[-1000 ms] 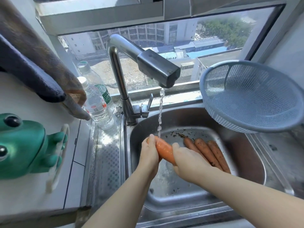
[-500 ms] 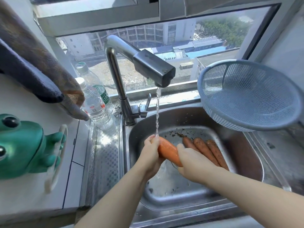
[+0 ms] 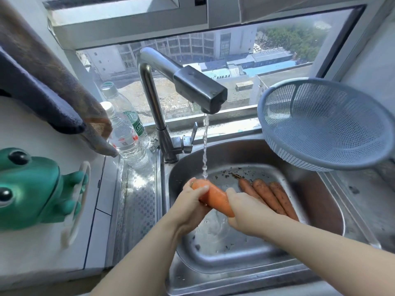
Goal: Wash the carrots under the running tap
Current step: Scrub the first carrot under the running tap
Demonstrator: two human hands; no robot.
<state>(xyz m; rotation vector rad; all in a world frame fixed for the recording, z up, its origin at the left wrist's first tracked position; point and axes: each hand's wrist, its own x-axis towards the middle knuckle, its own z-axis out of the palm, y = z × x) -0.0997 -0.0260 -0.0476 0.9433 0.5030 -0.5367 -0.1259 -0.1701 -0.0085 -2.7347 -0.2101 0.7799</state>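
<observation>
Your left grip [image 3: 192, 201] curls round the thick end of the carrot [image 3: 215, 197], thumb laid across the top. Your right grip [image 3: 250, 212] closes over the thin end, with its fingers hidden underneath. The carrot hangs slanted over the sink [image 3: 245, 154], thick end at 10 o'clock, tip toward 4. Water [image 3: 205, 146] from the tap [image 3: 198, 90] lands right on that thick end. Three muddy carrots [image 3: 269, 197] lie side by side on the sink floor, at its 3 o'clock. A colander [image 3: 327, 122] perches at the sink's 2 o'clock, and two bottles [image 3: 126, 135] stand at the tap's 9.
</observation>
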